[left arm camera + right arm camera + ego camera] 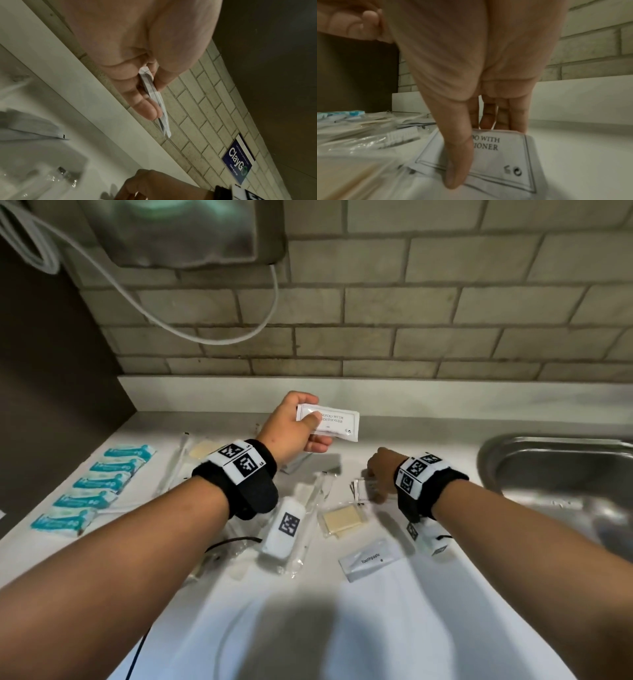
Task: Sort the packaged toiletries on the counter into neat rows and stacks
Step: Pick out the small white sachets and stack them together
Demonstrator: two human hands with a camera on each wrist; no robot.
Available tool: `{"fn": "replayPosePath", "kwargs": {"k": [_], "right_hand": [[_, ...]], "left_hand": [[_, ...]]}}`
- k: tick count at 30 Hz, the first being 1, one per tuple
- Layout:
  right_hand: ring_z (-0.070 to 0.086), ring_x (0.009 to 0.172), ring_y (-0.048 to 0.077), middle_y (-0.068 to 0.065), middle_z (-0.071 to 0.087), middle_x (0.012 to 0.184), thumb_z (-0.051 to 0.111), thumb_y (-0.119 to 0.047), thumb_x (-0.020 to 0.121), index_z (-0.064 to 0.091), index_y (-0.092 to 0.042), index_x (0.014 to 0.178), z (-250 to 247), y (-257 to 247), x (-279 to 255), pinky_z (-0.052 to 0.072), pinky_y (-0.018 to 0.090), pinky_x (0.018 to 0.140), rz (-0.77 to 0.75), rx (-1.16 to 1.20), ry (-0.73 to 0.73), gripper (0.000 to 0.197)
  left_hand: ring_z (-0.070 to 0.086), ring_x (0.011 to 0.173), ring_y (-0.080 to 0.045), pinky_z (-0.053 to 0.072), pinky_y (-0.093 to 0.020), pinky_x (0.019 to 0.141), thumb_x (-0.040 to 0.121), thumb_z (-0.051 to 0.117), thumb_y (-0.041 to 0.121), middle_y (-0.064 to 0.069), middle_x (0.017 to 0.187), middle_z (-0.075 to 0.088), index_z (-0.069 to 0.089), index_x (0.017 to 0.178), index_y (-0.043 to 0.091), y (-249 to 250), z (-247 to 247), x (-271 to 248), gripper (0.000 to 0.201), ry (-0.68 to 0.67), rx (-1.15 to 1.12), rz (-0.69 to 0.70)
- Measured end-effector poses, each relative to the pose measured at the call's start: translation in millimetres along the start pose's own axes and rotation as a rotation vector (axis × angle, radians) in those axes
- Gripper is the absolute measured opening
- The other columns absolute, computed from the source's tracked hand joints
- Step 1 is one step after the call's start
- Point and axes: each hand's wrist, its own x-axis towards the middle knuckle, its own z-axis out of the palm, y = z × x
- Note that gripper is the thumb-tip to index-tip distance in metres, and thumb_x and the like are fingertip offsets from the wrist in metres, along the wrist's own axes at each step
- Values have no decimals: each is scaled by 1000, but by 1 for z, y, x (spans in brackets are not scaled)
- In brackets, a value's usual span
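My left hand [308, 424] is raised over the back of the counter and pinches a white sachet [337, 422] printed "shampoo with conditioner" between thumb and fingers. In the left wrist view that sachet [162, 121] shows edge-on, sticking out of the left hand [155, 94]. My right hand [374, 481] is down on the counter, thumb and fingers pinching the top one of a small pile of the same sachets [362, 487]. The right wrist view shows the right hand [476, 152] with its thumb on the near edge of that sachet [508, 159] and its fingers at the far edge.
A row of teal packets [92, 489] lies at the left. Wrapped toothbrushes [317, 494], a soap bar [344, 520] and a toothpaste sachet [371, 559] lie scattered mid-counter. A steel sink [565, 470] is at the right, and the tiled wall [411, 337] rises behind.
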Motion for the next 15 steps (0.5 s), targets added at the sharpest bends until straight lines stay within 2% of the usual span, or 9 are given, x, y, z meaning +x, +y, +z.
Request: {"fn": "replayPosePath", "kwargs": {"k": [2,4,6,7,9,11,13,15], "right_hand": [[52,106,26,4,52,109,79,-41,68,66,-16,105,-2,5,-1,45,29,80,12,24,0,47],[56,106,28,4,54,103,79,-35,70,67,-13,103,-7,7,-3,44,28,78,-23,84,-24,41],[65,92,25,-4,63,94,84,-29,65,66,-13,90,-19,6,-9,51,27,76,-74,156,-50,35],[64,80,22,-6,64,83,86,-28,62,63,-14,81,-29,3,-12,52,28,70,-103,187,-53,33],[53,66,16,-6,54,68,86,-26,64,52,-15,72,-54,-11,-24,43,24,56,-177,272,-36,37],[45,63,15,-5,49,65,86,-23,65,45,-18,70,-88,-37,-37,34,25,53,-308,354,51,42],[42,59,13,-6,48,65,86,-19,63,41,-21,68,-121,-66,-43,33,27,54,-447,431,133,46],[45,58,10,-8,51,65,86,-17,63,43,-22,69,-145,-94,-42,36,25,53,-529,504,160,44]], "left_hand": [[67,54,-15,59,-28,56,100,45,4,-16,104,60,43,116,12,-1,-6,0,18,4,7,-5],[68,55,-15,60,-28,57,99,46,4,-17,106,61,44,117,11,-3,-15,-1,19,8,10,-4],[68,56,-15,60,-27,57,100,44,4,-18,107,61,44,118,11,-4,-27,-3,19,40,7,-2],[67,58,-16,60,-26,56,101,43,5,-18,108,60,44,117,12,-5,-36,-4,18,71,8,0],[66,59,-17,59,-24,54,101,40,5,-18,110,59,43,114,15,-9,-54,-4,17,145,20,-10],[66,58,-17,57,-23,51,101,38,4,-19,111,59,44,112,16,-13,-74,-7,18,198,26,-35],[62,61,-17,53,-22,45,99,39,7,-16,105,59,47,110,16,-12,-90,-13,16,233,17,-52],[60,64,-15,51,-22,44,100,44,26,-12,94,59,53,103,18,-6,-103,-23,12,259,-52,-81]]}}
